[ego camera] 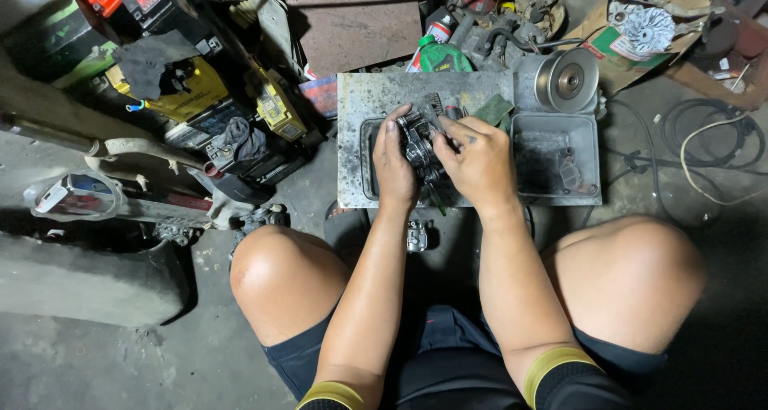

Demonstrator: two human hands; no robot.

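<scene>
Two bare hands work over one dark, greasy metal engine part (422, 142) (it looks like a carburettor body, though grime and shadow make that hard to confirm). The left hand (394, 164) is wrapped round the part's left side, fingers curled shut on it. The right hand (478, 160) covers its right side from above, with the fingers bent in against the metal, so the part sits clamped between the two palms, and only its top and middle show. It is held just above one stained metal tray (364, 106), over a shallow rectangular recess that the hands mostly hide.

Just beside the tray on the right stands one grey plastic tub (594, 150), with a few small dark pieces in it that are too dim to name. One round metal pulley (568, 80) rests at the tub's far edge. One green plastic piece (438, 58) lies beyond the tray's far edge, and one small metal fitting (417, 236) lies on the floor between the person's two bare knees.

To the left is a heap of batteries: two yellow-topped ones can be counted, (188, 90) and (278, 104), while the rest are buried under rags. The pile of scrap along the top edge is cut off by the frame.
</scene>
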